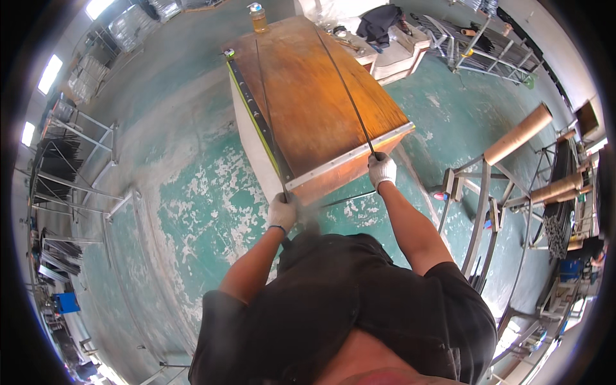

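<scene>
Two thin dark rods [346, 86] extend over a brown desk [301, 83], near ends gripped by gloved left hand [282, 212] and right hand [383, 171]; positioning seems underway, next calling for steady, even control.

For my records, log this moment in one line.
left grip: dark strip; right grip: dark strip; beneath strips: brown-topped workbench

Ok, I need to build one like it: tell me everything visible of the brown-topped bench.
The bench stands on a green floor, its broad, wood-like top mottled brown and orange. A pale, metal-looking strip edges the near end; a dark strip with a yellow-green border follows the left edge, above a pale side. Two thin dark rods extend over the top, and a bottle stands at its far edge.
</scene>
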